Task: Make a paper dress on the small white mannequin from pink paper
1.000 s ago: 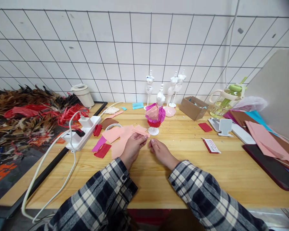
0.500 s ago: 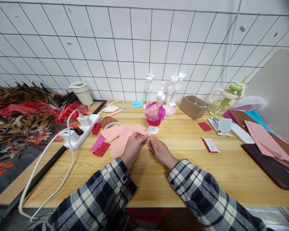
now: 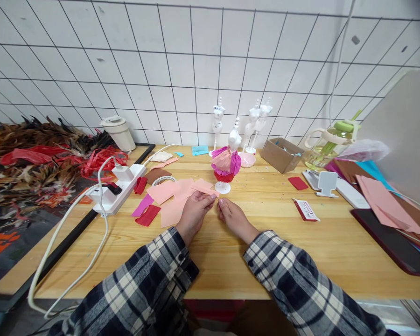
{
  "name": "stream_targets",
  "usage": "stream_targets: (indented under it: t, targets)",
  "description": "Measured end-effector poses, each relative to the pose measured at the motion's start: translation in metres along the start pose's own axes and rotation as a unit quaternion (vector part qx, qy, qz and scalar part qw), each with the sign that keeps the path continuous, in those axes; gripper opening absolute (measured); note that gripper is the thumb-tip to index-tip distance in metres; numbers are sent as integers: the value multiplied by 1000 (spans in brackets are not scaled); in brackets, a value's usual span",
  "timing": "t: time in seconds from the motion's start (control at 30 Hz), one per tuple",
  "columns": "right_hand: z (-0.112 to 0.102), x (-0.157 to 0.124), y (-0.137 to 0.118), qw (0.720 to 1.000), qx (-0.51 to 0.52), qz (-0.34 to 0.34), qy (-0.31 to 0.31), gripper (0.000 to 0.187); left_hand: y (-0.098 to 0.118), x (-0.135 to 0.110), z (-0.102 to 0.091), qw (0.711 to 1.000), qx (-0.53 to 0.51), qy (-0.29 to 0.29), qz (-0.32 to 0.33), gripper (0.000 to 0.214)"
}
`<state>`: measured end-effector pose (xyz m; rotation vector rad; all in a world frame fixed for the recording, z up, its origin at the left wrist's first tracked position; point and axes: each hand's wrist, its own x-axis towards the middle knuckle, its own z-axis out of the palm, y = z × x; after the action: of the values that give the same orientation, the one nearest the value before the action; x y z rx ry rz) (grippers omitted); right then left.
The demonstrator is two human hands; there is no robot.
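My left hand (image 3: 193, 212) is closed, with a folded strip of pink crepe paper (image 3: 205, 190) pinched between thumb and fingers. My right hand (image 3: 234, 217) is closed in a pinch at the strip's right end; the exact contact is hidden behind the fingers. Beyond the fingertips stands a small white dress form on a round base (image 3: 223, 187), wrapped in a ruffled paper skirt (image 3: 226, 162) of pink, magenta and red. Flat pink paper pieces (image 3: 171, 212) lie under and left of my left hand, beside a red piece (image 3: 148, 215) and a magenta piece (image 3: 142, 205).
On the left are a power strip (image 3: 121, 193) with white cables, a cup (image 3: 119, 133) and a heap of feathers (image 3: 31, 144). White dress forms (image 3: 218, 121) and a cardboard box (image 3: 282, 156) stand behind. To the right are a phone stand (image 3: 326, 183), bottle (image 3: 331, 144) and stacked paper (image 3: 388, 203).
My hands stay almost in place around the pink strip, with only slight finger movement. The whole view has shifted a little; nothing else has visibly moved.
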<state>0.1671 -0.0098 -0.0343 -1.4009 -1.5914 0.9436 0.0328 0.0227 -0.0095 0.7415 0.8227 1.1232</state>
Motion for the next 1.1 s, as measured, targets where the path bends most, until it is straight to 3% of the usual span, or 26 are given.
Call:
stream_targets:
  t: [0.3, 0.47, 0.7, 1.1]
  targets:
    - [-3, 2, -2, 999, -46, -6, -12, 38, 4, -1, -1, 1000, 20, -1, -13, 36]
    - [-10, 1, -6, 999, -2, 17, -44, 43, 10, 4, -6, 997, 68, 14, 30, 37]
    - [-15, 0, -9, 994, 38, 42, -96, 47, 9, 11, -13, 988, 138, -59, 25, 39]
    - [-28, -2, -22, 980, 66, 122, -142, 49, 14, 9, -15, 983, 159, -96, 7, 47]
